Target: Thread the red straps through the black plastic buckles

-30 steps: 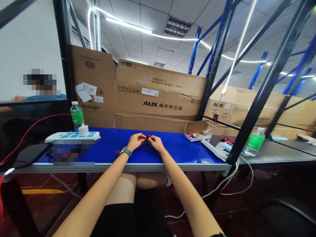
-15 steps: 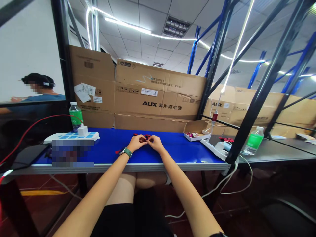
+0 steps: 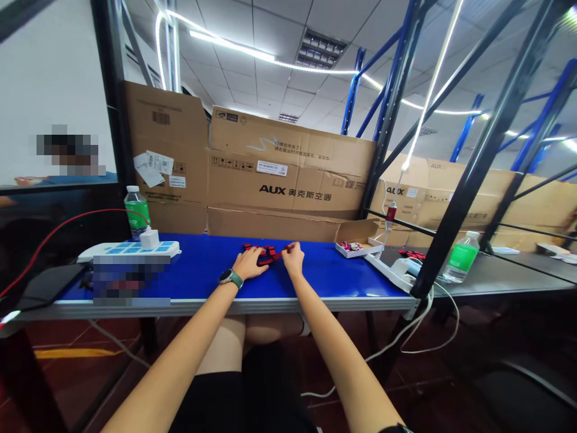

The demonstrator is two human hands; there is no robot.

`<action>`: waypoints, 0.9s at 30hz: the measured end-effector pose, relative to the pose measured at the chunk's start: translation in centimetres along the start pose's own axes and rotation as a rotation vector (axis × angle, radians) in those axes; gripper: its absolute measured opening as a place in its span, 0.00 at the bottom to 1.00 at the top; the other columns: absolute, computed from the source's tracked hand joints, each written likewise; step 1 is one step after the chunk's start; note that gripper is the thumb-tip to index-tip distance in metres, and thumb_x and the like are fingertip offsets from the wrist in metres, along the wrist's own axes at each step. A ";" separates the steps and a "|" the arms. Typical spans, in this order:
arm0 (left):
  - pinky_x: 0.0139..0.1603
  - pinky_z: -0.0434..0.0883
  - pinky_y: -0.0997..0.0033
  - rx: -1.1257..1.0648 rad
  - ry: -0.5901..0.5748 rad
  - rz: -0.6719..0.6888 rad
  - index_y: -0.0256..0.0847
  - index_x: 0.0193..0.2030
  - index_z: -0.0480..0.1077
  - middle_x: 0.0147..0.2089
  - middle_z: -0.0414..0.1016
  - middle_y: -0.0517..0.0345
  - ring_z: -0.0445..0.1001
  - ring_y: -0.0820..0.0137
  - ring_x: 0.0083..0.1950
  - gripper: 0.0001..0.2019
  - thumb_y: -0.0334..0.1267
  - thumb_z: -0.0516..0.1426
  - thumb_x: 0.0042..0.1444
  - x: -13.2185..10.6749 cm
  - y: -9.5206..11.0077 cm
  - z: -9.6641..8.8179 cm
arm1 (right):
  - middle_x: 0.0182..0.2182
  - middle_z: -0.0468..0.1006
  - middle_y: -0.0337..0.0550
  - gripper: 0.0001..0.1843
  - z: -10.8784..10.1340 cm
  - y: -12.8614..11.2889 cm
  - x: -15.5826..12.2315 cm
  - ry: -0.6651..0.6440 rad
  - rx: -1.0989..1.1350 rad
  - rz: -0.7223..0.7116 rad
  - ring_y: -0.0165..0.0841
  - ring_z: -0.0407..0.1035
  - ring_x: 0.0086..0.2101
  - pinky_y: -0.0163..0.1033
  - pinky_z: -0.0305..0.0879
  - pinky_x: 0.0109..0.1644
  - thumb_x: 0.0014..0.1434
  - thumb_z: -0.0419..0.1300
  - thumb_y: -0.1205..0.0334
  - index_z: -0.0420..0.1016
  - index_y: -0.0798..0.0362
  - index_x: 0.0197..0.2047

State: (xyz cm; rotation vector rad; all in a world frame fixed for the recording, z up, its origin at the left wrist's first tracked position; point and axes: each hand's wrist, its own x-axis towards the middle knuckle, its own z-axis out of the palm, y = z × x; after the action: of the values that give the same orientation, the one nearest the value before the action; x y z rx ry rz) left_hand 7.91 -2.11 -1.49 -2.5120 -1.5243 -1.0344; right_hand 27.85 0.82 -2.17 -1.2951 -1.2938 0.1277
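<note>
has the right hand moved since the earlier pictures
Yes. Judged against the open white box on the blue table, the right hand has moved rightward, closer to that box and away from the left hand.

Open tabletop (image 3: 331, 273) separates right grip (image 3: 293, 258) from white box (image 3: 360, 254); blurred left clutter (image 3: 130, 281) may obstruct.

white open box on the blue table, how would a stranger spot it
Find the blue tabletop before the big cardboard panel printed AUX. Toward the table's back right, near the far end of the white power strip there, sits a small, shallow box with white sides. Its raised brown flap and the pink and white bits inside set it apart.
</note>
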 end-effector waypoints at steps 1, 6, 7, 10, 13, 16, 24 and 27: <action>0.55 0.70 0.60 0.023 -0.019 -0.004 0.45 0.56 0.73 0.57 0.76 0.47 0.74 0.54 0.58 0.25 0.48 0.65 0.52 0.0 -0.2 0.1 | 0.26 0.77 0.41 0.08 -0.3 0.2 0.2 0.057 -0.033 0.021 0.38 0.74 0.30 0.37 0.67 0.36 0.52 0.56 0.65 0.67 0.50 0.37; 0.55 0.70 0.65 -0.059 -0.037 0.081 0.43 0.45 0.79 0.48 0.80 0.49 0.77 0.60 0.51 0.10 0.40 0.60 0.59 0.8 -1.3 0.8 | 0.31 0.79 0.46 0.04 -0.7 0.2 0.6 0.079 -0.039 -0.143 0.38 0.75 0.35 0.40 0.68 0.43 0.57 0.55 0.64 0.70 0.51 0.36; 0.54 0.70 0.65 -0.087 -0.018 0.086 0.42 0.45 0.79 0.47 0.80 0.48 0.78 0.61 0.50 0.10 0.39 0.59 0.60 1.0 -1.4 0.9 | 0.33 0.79 0.46 0.04 -0.5 0.0 0.5 0.027 -0.015 -0.197 0.38 0.75 0.36 0.39 0.68 0.44 0.58 0.55 0.64 0.70 0.51 0.37; 0.52 0.71 0.65 -0.137 0.063 0.066 0.40 0.44 0.80 0.44 0.82 0.47 0.79 0.61 0.46 0.12 0.37 0.54 0.63 1.3 -1.3 0.6 | 0.35 0.81 0.43 0.06 0.1 -0.7 0.0 -0.268 0.044 -0.329 0.35 0.76 0.36 0.37 0.69 0.44 0.59 0.57 0.66 0.73 0.51 0.40; 0.48 0.73 0.66 -0.141 0.155 0.022 0.39 0.43 0.80 0.41 0.83 0.48 0.80 0.61 0.43 0.14 0.36 0.52 0.64 1.4 -1.2 0.1 | 0.34 0.82 0.41 0.07 0.4 -1.3 -0.5 -0.467 0.035 -0.406 0.34 0.76 0.35 0.36 0.69 0.42 0.60 0.60 0.65 0.77 0.50 0.41; 0.45 0.74 0.68 -0.192 0.183 0.001 0.40 0.41 0.79 0.39 0.83 0.50 0.80 0.63 0.40 0.12 0.35 0.54 0.60 1.3 -1.2 0.0 | 0.35 0.82 0.42 0.08 0.3 -1.7 -0.7 -0.481 0.020 -0.450 0.34 0.75 0.35 0.35 0.67 0.43 0.63 0.58 0.62 0.79 0.50 0.41; 0.42 0.76 0.70 -0.347 0.265 -0.013 0.40 0.40 0.77 0.36 0.82 0.55 0.80 0.68 0.37 0.08 0.35 0.57 0.57 1.5 -1.5 0.6 | 0.31 0.80 0.42 0.08 -0.1 -2.3 -1.1 -0.496 -0.033 -0.535 0.32 0.72 0.30 0.32 0.63 0.37 0.64 0.57 0.64 0.78 0.51 0.36; 0.42 0.76 0.70 -0.346 0.233 0.024 0.39 0.39 0.77 0.36 0.82 0.55 0.80 0.68 0.36 0.07 0.35 0.57 0.57 1.4 -1.2 0.3 | 0.31 0.79 0.42 0.08 -0.3 -2.7 -1.3 -0.483 -0.101 -0.532 0.33 0.71 0.30 0.33 0.63 0.38 0.64 0.57 0.64 0.76 0.51 0.34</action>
State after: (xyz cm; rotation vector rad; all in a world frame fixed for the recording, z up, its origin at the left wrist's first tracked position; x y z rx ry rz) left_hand 7.56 -0.30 -1.35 -2.4867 -1.3463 -1.6464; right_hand 26.09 -1.22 -0.93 -0.9896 -2.0420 -0.0041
